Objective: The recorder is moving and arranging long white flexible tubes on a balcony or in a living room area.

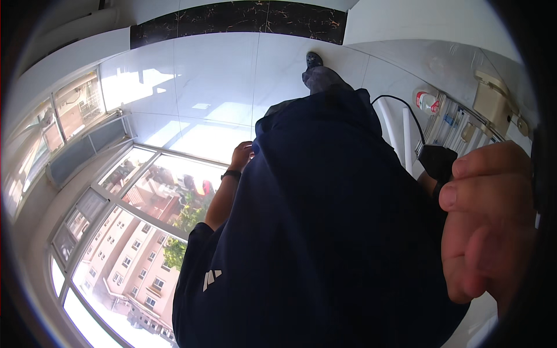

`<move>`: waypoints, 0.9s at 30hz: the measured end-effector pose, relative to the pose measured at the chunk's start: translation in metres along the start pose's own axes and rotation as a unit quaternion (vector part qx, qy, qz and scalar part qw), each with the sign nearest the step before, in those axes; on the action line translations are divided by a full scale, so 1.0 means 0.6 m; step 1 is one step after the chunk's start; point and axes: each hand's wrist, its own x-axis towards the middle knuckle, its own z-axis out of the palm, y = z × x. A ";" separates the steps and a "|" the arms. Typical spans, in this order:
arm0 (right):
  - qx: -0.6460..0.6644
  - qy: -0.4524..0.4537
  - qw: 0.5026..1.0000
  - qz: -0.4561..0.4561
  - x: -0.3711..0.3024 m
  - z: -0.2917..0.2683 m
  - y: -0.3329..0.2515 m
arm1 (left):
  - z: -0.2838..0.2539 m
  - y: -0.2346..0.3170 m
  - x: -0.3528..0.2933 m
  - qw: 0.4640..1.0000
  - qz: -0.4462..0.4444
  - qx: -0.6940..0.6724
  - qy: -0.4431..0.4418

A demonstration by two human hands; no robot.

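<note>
My left hand point(242, 154), with a dark band point(231, 174) on its wrist, is at the left side of my dark navy shirt point(325, 220). Its fingers look bent, and the shirt partly covers them, so what they may hold is hidden. My right hand point(490, 214) looms large and close at the right edge, its fingers curled and closed. A black blocky piece point(436, 162) with a thin black cable point(404, 101) lies beside its fingertips; I cannot make out whether they grip it. A small patch of bare arm point(427, 183) shows below that piece.
White tiled floor point(223, 75) stretches ahead, with a dark marbled strip point(238, 18) at the far side. Windows point(133, 249) line the left. White legs or rails point(408, 136), a red-and-white container point(427, 102) and a beige box-like fixture point(491, 95) stand at the right. A dark shoe point(314, 60) shows ahead.
</note>
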 end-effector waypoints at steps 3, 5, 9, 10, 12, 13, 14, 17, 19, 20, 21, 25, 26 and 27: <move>0.063 0.003 0.998 0.024 0.079 0.037 0.073 | -0.037 0.040 0.026 0.990 -0.006 -0.140 0.013; 0.127 -0.003 0.989 0.074 0.112 0.083 0.133 | -0.041 0.050 0.051 0.966 -0.017 -0.255 0.048; 0.160 -0.156 0.899 0.376 0.097 0.222 0.282 | -0.030 0.054 0.119 0.975 0.017 -0.221 0.034; 0.083 -0.226 0.883 0.402 0.086 0.259 0.327 | -0.030 0.065 0.149 0.982 0.019 -0.187 0.001; 0.024 -0.331 0.835 0.440 0.048 0.312 0.395 | -0.043 0.082 0.192 0.993 0.043 -0.106 -0.031; 0.014 -0.388 0.777 0.496 0.029 0.331 0.424 | -0.055 0.095 0.211 0.995 0.049 -0.071 -0.043; 0.042 -0.344 0.784 0.515 0.013 0.344 0.447 | -0.068 0.114 0.231 0.996 0.048 -0.047 -0.052; 0.066 -0.278 0.736 0.614 0.013 0.373 0.507 | -0.129 0.202 0.295 0.996 0.047 -0.003 -0.077; 0.073 -0.248 0.712 0.653 0.044 0.386 0.545 | -0.181 0.285 0.352 0.994 0.040 0.010 -0.097; 0.065 -0.243 0.718 0.649 0.065 0.394 0.566 | -0.214 0.331 0.385 0.994 0.037 0.011 -0.104; 0.056 -0.237 0.725 0.645 0.093 0.403 0.590 | -0.250 0.383 0.418 0.993 0.037 0.017 -0.115; 0.074 -0.103 0.721 0.681 0.166 0.443 0.669 | -0.424 0.629 0.567 0.993 0.024 0.008 -0.111; 0.111 -0.066 0.694 0.708 0.180 0.455 0.695 | -0.475 0.703 0.599 0.993 0.017 -0.065 -0.101; 0.156 -0.018 0.652 0.742 0.187 0.471 0.721 | -0.523 0.781 0.631 0.994 0.015 -0.085 -0.068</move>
